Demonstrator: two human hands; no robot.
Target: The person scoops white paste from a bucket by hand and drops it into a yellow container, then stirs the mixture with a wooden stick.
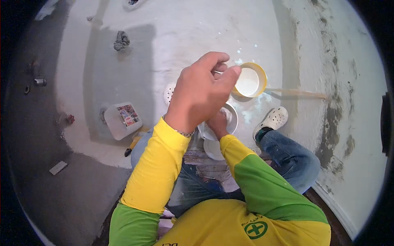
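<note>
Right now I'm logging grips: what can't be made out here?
Head view, right hand: mostly behind the left hand, grip hidden.
Head view, left fingertips: whether they pinch anything is too small to tell.
Head view, bowl: contents covered by both hands.
Head view, jug label: too small to read.

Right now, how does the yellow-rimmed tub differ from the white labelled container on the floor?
The yellow-rimmed tub is round, upright and open, white liquid inside; the white labelled container is boxy, seems to lie on its side, contents hidden. The tub sits just beyond the fingers of the left hand; the container lies apart, further left. Both rest on the white-coated floor.
</note>
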